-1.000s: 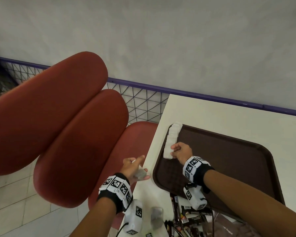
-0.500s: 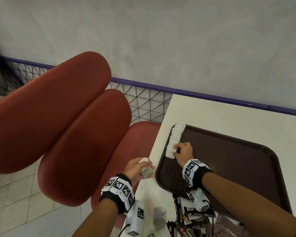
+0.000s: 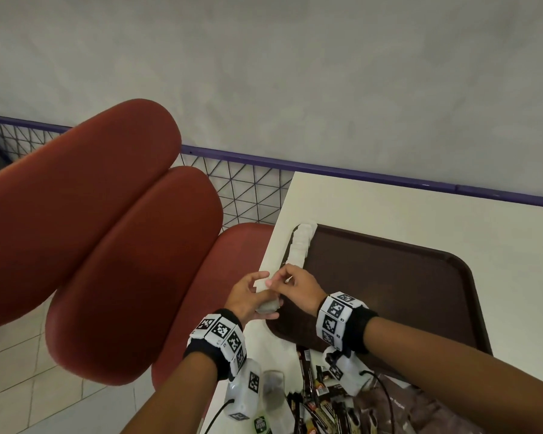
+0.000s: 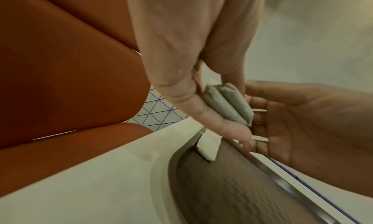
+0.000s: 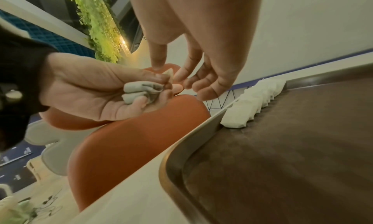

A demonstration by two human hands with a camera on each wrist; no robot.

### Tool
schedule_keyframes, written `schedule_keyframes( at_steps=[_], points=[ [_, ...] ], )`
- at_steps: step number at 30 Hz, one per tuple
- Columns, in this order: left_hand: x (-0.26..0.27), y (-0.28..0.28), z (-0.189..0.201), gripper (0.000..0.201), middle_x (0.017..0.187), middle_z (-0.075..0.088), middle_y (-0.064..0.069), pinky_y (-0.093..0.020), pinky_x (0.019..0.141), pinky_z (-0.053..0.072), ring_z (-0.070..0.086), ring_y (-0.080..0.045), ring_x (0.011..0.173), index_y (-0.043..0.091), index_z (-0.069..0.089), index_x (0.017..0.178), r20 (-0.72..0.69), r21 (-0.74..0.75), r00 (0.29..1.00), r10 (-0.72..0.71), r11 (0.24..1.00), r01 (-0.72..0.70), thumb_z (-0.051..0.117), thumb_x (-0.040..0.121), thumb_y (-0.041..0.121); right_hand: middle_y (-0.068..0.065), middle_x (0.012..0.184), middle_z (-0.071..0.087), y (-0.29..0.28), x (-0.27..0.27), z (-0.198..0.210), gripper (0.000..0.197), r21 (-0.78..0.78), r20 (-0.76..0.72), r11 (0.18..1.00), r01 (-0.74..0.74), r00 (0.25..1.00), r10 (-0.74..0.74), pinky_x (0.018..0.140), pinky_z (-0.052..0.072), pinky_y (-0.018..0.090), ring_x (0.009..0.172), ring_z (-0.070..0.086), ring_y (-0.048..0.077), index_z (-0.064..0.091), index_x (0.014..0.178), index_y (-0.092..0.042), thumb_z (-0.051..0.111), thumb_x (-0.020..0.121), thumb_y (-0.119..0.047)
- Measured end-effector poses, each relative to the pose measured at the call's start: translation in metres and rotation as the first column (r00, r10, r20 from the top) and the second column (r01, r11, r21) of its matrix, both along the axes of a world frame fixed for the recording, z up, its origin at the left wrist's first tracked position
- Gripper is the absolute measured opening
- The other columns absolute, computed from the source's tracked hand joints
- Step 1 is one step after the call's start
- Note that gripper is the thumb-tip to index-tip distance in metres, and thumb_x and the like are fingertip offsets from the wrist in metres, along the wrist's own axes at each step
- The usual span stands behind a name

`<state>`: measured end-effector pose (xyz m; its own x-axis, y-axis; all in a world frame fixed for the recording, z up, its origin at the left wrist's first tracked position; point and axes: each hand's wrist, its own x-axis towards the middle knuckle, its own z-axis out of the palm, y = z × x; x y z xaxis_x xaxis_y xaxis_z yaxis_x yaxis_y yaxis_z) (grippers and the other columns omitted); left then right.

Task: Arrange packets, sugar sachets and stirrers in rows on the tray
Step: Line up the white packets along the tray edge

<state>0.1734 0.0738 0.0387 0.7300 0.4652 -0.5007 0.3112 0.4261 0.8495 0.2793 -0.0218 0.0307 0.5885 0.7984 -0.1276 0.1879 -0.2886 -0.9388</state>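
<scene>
A brown tray (image 3: pixel 389 292) lies on the cream table (image 3: pixel 389 208). Several white sugar sachets (image 3: pixel 300 245) form a row along its left rim, also seen in the right wrist view (image 5: pixel 252 103). My left hand (image 3: pixel 257 296) hovers at the tray's near left corner, curled round a small bundle of sachets (image 5: pixel 141 90) (image 4: pixel 228 104). My right hand (image 3: pixel 276 281) meets it from the right. Its thumb and forefinger (image 5: pixel 181 77) stand straight on either side of one sachet's upper corner, and the palm (image 4: pixel 292 123) stays open.
Red padded seat cushions (image 3: pixel 123 245) and a purple wire-mesh rail (image 3: pixel 248 195) stand left of the table. A heap of dark packets and stirrers (image 3: pixel 320 399) lies at the table's near edge, beside a crumpled plastic bag (image 3: pixel 420 411). A grey wall runs behind.
My left hand has carried its sachets right, from over the seat to the tray's corner. My right hand has left the end of the row and drawn back to meet it.
</scene>
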Motion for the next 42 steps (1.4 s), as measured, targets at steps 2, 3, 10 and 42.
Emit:
schedule_keyframes(
  at_steps=[2, 3, 10, 42],
  points=[
    [0.001, -0.004, 0.000, 0.042, 0.114, 0.056, -0.018, -0.036, 0.057, 0.059, 0.068, -0.030, 0.082, 0.014, 0.052, 0.115, -0.002, 0.003, 1.000, -0.021, 1.000, 0.021, 0.069, 0.080, 0.000, -0.004, 0.071, 0.058, -0.002, 0.003, 0.000, 0.015, 0.028, -0.074, 1.000, 0.012, 0.997, -0.010, 0.059, 0.044, 0.011, 0.055, 0.055, -0.002, 0.055, 0.075, -0.018, 0.068, 0.082, -0.017],
    [0.001, -0.006, 0.000, 0.042, 0.110, 0.058, -0.017, -0.035, 0.058, 0.059, 0.068, -0.029, 0.082, 0.012, 0.052, 0.116, 0.001, -0.001, 1.000, -0.022, 1.000, 0.022, 0.070, 0.079, 0.002, -0.005, 0.070, 0.058, -0.002, 0.005, -0.001, 0.017, 0.034, -0.086, 0.999, 0.036, 0.996, -0.033, 0.060, 0.044, 0.015, 0.057, 0.054, 0.000, 0.054, 0.073, -0.019, 0.068, 0.082, -0.016],
    [0.004, -0.009, 0.001, 0.020, 0.093, 0.060, -0.015, -0.032, 0.056, 0.059, 0.064, -0.027, 0.078, 0.002, 0.057, 0.106, -0.002, -0.042, 0.998, 0.071, 0.997, -0.071, 0.062, 0.086, 0.001, 0.000, 0.072, 0.050, -0.017, 0.016, 0.000, 0.029, 0.079, -0.217, 0.988, 0.129, 0.970, -0.110, 0.054, 0.045, 0.017, 0.063, 0.051, 0.010, 0.040, 0.080, -0.021, 0.063, 0.084, -0.005],
    [-0.009, 0.015, -0.025, 0.014, 0.106, 0.057, -0.018, -0.017, 0.050, 0.054, 0.057, -0.020, 0.080, 0.009, 0.051, 0.088, -0.030, 0.100, 0.959, 0.283, 0.955, -0.279, 0.049, 0.091, -0.005, 0.006, 0.101, 0.037, 0.014, 0.035, -0.049, 0.030, -0.268, 0.155, 0.931, 0.246, 0.965, -0.210, 0.087, 0.052, 0.038, 0.086, 0.049, 0.021, 0.063, 0.101, -0.003, 0.051, 0.080, 0.015]
  ],
)
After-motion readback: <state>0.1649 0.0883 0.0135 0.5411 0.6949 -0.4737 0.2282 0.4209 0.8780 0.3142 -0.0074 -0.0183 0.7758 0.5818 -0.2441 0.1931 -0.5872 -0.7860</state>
